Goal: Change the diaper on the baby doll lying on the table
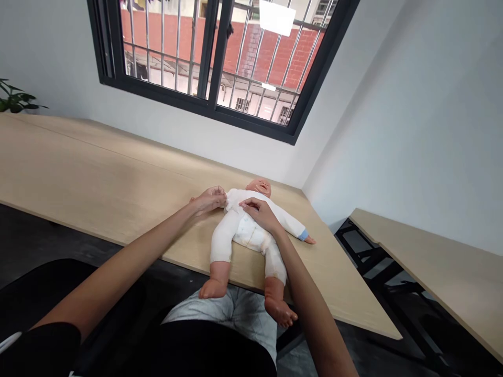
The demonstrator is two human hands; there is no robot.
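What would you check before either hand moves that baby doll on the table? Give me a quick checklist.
1. Position: ok; the doll lies face up on the table.
2. Full support: not ok; both of its legs hang over the table's near edge.
3. Steadying contact: ok; the right hand rests flat on the doll's chest.
4. Firm hold: cannot tell; the left hand curls at one sleeve, and its fingers hide the doll's arm.
5. Other sleeve: ok; it lies free on the table, touched by neither hand.
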